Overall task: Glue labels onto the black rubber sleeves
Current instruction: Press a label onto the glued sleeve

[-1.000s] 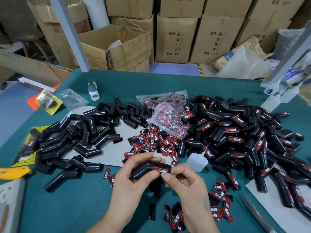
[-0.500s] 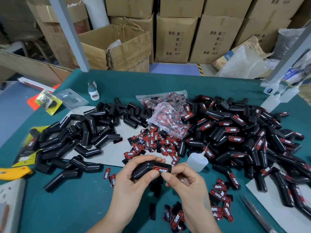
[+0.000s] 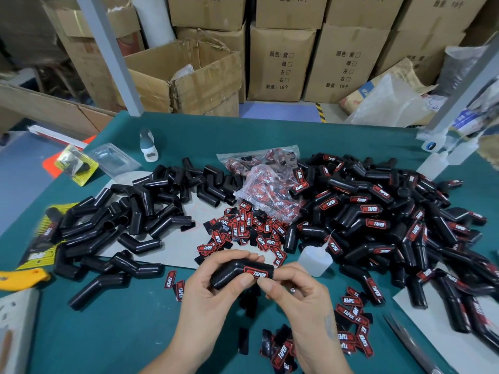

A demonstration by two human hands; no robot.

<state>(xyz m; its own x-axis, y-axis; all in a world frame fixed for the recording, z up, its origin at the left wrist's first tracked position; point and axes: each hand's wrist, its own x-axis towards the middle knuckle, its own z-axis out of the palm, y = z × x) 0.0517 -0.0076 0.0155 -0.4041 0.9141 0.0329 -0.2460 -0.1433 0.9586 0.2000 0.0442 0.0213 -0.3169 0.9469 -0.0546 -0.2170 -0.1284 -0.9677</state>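
The step in hand looks like pressing a freshly glued label home. The left hand [image 3: 213, 290] has its grip curled round a bent black rubber sleeve [image 3: 237, 272], held just above the green tabletop [image 3: 108, 333]. The right hand [image 3: 297, 295] pinches the sleeve's other end, thumb beside the red-and-black printed label [image 3: 256, 273] on its face; whether the label's edges are fully seated is hard to tell from here. Next would come a firm rub along the label, then setting the sleeve on the labelled pile [image 3: 391, 225] beyond the right grip, near the small translucent glue bottle [image 3: 314, 260]. Against the earlier frames, both grips have barely shifted; the sleeve sits in the same hold.
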